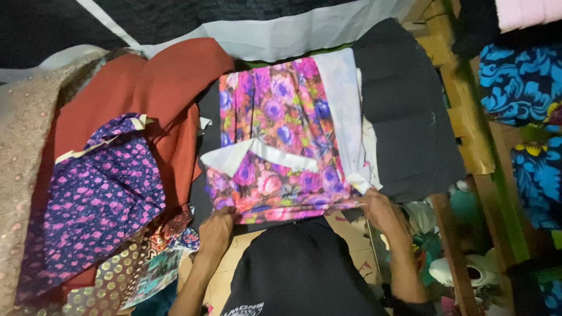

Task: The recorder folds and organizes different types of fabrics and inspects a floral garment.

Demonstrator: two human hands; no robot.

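Floral fabric (pixel 281 146) lies mostly flat, upper part pleated, one white flap folded over. Left hand (pixel 215 231) and right hand (pixel 379 208) fingers pinch near edge; smoothing seems unfinished.

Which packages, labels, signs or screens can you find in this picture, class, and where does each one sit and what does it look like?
Printed logo: white curved lettering on the person's black shirt, at the bottom edge, partly cut off.
No packages, signs or screens show; only fabrics, such as the floral cloth that both hands grip.
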